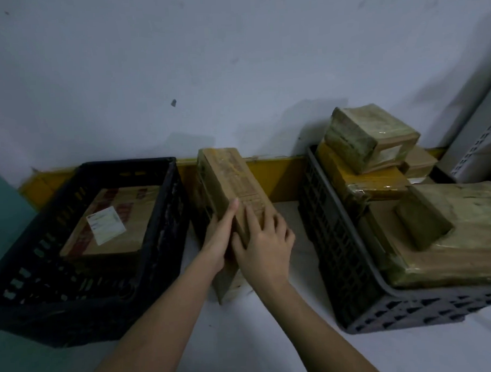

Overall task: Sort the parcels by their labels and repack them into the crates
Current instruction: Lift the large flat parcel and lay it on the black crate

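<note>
Both hands are on the long brown cardboard parcel wrapped in clear tape point(233, 192), which stands between the two crates, its far end up near the yellow skirting strip point(283, 181) and its near end down by the pale floor point(273, 339). The left hand point(218, 243) lies along the parcel's left face, fingers straight and pressed together, thumb up along the top edge. The right hand point(265, 241) sits on top, fingers spread and laid over the upper face, curling a little over the left edge; whether they truly grip it, I cannot tell. Just left of the parcel, the black slotted plastic crate point(162, 245) holds a flat brown cardboard box with red printed tape point(113, 219), and a white shipping label point(106, 225) sits on its top. Off to the right, the dark grey lattice plastic crate point(340, 252) is heaped above its rim: a large tape-wrapped tan parcel point(471, 232) at the near side, a small olive-brown packet point(423, 220) lying on it, a yellow-taped parcel point(362, 180) behind, and a squat tape-wrapped box point(371, 135) perched on top. Behind it all, the pale grey wall point(177, 62).
</note>
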The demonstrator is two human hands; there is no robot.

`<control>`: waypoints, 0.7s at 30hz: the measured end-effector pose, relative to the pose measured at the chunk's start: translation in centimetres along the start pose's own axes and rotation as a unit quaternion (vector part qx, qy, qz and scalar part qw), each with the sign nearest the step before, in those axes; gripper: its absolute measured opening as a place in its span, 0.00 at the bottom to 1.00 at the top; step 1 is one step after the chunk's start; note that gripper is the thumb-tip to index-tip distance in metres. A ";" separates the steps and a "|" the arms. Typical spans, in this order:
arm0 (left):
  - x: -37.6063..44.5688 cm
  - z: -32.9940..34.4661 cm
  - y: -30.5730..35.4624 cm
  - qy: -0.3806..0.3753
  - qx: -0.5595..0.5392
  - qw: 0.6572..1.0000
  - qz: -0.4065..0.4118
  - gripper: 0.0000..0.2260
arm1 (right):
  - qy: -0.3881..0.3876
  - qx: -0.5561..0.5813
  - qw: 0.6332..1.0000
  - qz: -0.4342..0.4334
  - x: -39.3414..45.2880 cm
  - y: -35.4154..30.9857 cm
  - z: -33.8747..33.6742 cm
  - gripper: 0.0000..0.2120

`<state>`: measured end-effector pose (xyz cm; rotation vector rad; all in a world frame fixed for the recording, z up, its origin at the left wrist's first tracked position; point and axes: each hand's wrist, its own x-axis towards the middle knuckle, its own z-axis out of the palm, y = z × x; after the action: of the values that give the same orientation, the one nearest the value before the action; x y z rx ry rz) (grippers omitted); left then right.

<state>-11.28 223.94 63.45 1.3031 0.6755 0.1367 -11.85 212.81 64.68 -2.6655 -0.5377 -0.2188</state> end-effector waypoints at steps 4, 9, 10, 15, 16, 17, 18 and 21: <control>-0.3 -2.4 1.5 -0.022 -0.013 0.999 -0.033 0.18 | 0.013 0.114 0.993 -0.008 0.5 -0.4 -1.2 0.19; -0.9 -3.6 1.5 -0.005 0.013 0.999 -0.042 0.18 | -0.162 0.357 0.910 0.132 2.2 1.4 -0.5 0.30; -1.0 -3.6 1.2 -0.001 0.012 0.999 -0.042 0.17 | -0.198 0.427 0.871 0.138 1.9 1.6 -0.1 0.28; -1.3 -3.9 0.5 -0.021 -0.061 0.998 -0.013 0.15 | -0.142 0.444 0.878 0.105 0.6 1.0 1.7 0.26; -1.4 -4.0 0.4 -0.013 -0.071 0.997 -0.011 0.12 | -0.134 0.414 0.896 0.094 0.4 0.6 1.6 0.27; -1.6 -4.1 0.2 0.000 -0.075 0.997 -0.013 0.10 | -0.125 0.377 0.914 0.086 0.3 0.3 1.6 0.28; -1.8 -4.2 0.0 0.013 -0.074 0.997 -0.019 0.10 | -0.121 0.330 0.933 0.081 0.2 0.1 1.5 0.31; -1.9 -4.6 -1.2 0.024 -0.034 0.998 -0.043 0.14 | -0.151 0.163 0.972 0.074 -0.7 -0.6 1.5 0.35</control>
<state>-15.63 226.58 62.57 1.2061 0.7617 0.1203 -12.65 213.72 63.35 -2.4103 -0.4183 0.2985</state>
